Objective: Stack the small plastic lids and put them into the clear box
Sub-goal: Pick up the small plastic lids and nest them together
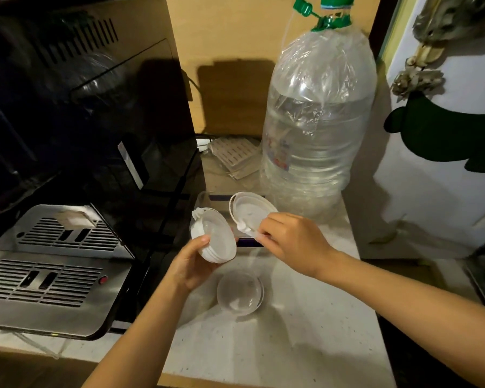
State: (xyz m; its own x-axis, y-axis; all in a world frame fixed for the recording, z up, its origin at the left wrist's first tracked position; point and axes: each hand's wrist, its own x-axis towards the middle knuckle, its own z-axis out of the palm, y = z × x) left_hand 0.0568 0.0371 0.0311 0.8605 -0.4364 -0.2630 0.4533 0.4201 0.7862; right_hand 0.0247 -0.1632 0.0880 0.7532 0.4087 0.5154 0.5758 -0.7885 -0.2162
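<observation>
My left hand (189,266) grips a small stack of white round plastic lids (214,238), tilted, above the white counter. My right hand (289,239) pinches the edge tab of a single white lid (249,210), held tilted just right of the stack and apart from it. Below both hands a clear round plastic container (240,292) sits on the counter. A clear box edge (205,198) shows faintly behind the lids; its shape is hard to make out.
A big clear water bottle (317,121) with a green cap stands at the back right. A black machine with a steel drip tray (53,264) fills the left. A perforated white panel (235,156) lies behind. The white counter (291,345) ends near the bottom edge.
</observation>
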